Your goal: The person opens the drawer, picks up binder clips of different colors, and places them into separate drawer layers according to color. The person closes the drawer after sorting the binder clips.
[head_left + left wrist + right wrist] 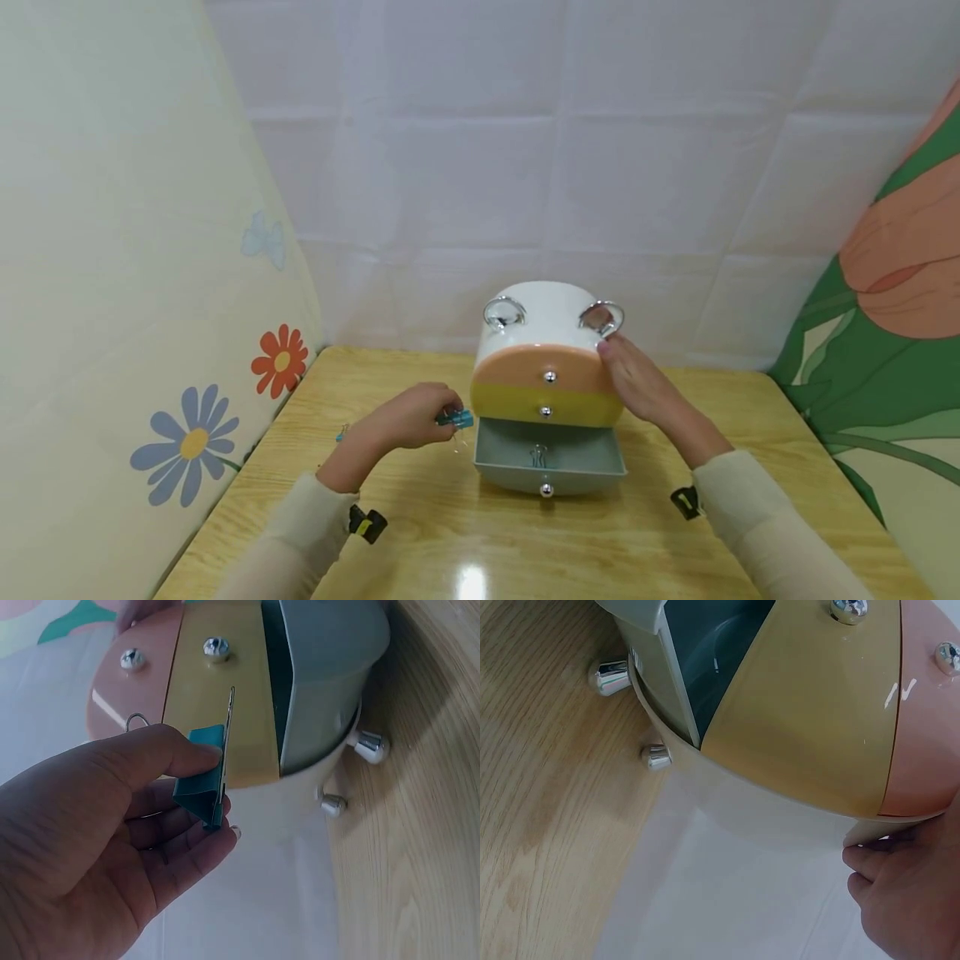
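My left hand [412, 417] pinches a teal binder clip [196, 780] between thumb and fingers, just left of a small round-topped drawer cabinet [551, 321]. In the left wrist view the clip's metal arm stands up beside my thumb. The cabinet's grey-green bottom drawer [498, 458] is pulled out, and another binder clip [538, 456] lies inside. Above it, the yellow drawer [502, 402] and the orange drawer [510, 367] are closed. Against the cabinet's right side rests my right hand [637, 379]; some of its fingers are hidden in the head view.
On the wooden table [420, 533], another small teal clip [342, 432] lies left, partly behind my left forearm. Two silver rings [504, 312] stick up from the cabinet top. A white cloth [450, 167] hangs behind; flowered cloths [193, 442] flank the table.
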`<state>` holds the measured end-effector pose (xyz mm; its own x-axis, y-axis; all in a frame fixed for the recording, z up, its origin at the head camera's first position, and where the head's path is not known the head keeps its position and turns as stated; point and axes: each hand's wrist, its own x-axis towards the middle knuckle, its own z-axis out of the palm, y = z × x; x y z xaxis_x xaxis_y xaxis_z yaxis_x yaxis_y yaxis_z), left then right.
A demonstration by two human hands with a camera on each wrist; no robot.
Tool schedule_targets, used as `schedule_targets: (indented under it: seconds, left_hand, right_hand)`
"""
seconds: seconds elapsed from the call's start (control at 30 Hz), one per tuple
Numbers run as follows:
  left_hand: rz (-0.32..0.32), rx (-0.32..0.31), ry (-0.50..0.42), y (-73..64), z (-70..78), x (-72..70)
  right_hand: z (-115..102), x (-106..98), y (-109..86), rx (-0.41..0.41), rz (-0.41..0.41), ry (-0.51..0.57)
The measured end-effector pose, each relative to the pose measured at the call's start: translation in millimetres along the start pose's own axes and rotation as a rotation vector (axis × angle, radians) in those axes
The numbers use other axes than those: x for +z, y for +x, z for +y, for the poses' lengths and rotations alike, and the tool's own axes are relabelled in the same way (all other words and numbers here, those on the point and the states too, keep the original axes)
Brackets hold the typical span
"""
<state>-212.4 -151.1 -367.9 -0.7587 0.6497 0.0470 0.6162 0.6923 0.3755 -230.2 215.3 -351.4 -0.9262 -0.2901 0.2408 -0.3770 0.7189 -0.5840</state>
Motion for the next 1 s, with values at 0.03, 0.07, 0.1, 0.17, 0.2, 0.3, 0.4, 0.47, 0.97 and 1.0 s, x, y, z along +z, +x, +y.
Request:
schedule_targets:
  seconds: [0.03, 0.07, 0.1, 0.17, 0.2, 0.3, 0.4, 0.47, 0.97, 1.0]
  left_hand:
    - [0.000, 0.013, 0.006, 2.2, 2.6, 0.8]
    - [-0.001, 0.028, 0.009, 4.3, 5.1, 1.6]
    - [-0.001, 0.038, 0.016, 6.5, 7.6, 2.5]
    - [-0.010, 0.054, 0.017, 10.9, 12.4, 4.7]
    - [-0.014, 0.061, 0.025, 13.2, 14.4, 6.2]
    - [-0.029, 0.075, 0.032, 19.5, 19.7, 11.2]
    - [-0.042, 0.074, 0.055, 24.7, 22.8, 17.6]
    - [-0.050, 0.070, 0.068, 27.2, 24.9, 20.9]
    - [-0.046, 0.082, 0.133, 34.2, 35.1, 30.9]
    - [-0.039, 0.082, 0.138, 34.1, 35.1, 31.7]
  right_hand:
    - [0, 0, -0.1, 0.002, 0.000, 0.002]
    - [0, 0, -0.2, 0.001, 0.001, 0.004]
    - [0, 0, -0.3, 0.000, 0.002, 0.006]
    - [1, 0, -0.3, 0.000, 0.002, 0.008]
    - [1, 0, -0.5, 0.001, 0.001, 0.008]
    - [0, 0, -0.8, 0.001, 0.001, 0.008]
    - [0, 0, -1.3, 0.004, -0.001, 0.007]
    - [0, 0, -1.2, 0.004, 0.000, 0.007]
    - [-4, -2, -2.5, -0.022, 0.002, 0.004]
    - [-4, -2, -2.4, -0.027, 0.003, 0.006]
